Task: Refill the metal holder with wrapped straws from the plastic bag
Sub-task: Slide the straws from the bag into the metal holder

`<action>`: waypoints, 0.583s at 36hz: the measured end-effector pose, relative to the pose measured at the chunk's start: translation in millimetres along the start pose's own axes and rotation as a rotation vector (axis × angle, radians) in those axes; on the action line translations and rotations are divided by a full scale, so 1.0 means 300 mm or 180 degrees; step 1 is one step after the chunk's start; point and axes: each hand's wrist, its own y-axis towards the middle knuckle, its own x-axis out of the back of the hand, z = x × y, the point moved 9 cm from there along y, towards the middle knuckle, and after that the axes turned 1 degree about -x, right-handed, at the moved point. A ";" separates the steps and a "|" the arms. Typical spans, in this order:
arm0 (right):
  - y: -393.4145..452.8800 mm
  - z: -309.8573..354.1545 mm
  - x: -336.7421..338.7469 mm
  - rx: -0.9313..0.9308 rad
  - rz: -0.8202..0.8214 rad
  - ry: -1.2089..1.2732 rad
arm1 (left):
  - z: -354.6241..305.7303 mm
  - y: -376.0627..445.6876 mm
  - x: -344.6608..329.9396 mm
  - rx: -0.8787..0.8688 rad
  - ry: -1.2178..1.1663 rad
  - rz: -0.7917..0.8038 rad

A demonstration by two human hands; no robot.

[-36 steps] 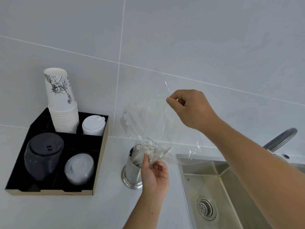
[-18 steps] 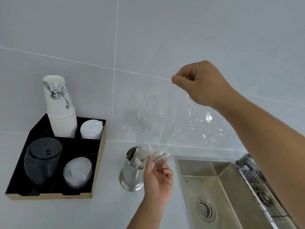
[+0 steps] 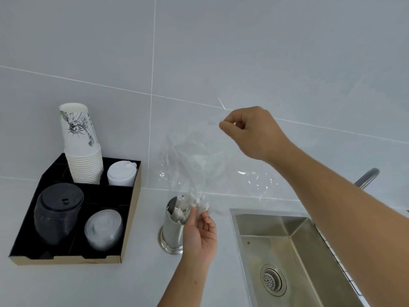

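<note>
Right hand point(image 3: 250, 131) lower, pinching bag point(image 3: 199, 160)

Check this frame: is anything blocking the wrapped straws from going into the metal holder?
Nothing visible does. The wrapped straws already stand in the metal holder, at its open top. The left hand steadies them while the right hand pinches the plastic bag above.

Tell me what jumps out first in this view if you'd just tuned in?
The right hand pinches a clear bag up in front of the tiled wall, its low end over the metal holder beside the sink. The left hand touches the white straws at the holder's mouth. Far left, a black tray holds stacked cups and lids.
</note>
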 end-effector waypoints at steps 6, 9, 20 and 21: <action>0.019 0.043 0.122 0.0085 -0.0105 -0.0082 | 0.049 -0.041 0.013 0.0244 0.0198 0.0077; 0.020 0.056 0.208 0.0103 -0.0193 -0.0031 | 0.074 -0.059 0.000 0.0324 0.0290 0.0162; -0.042 0.003 0.442 0.0106 -0.0525 -0.0028 | 0.160 -0.100 -0.060 0.0288 0.0591 0.0339; -0.052 -0.009 0.463 0.0101 -0.0565 -0.0015 | 0.168 -0.101 -0.063 0.0273 0.0627 0.0318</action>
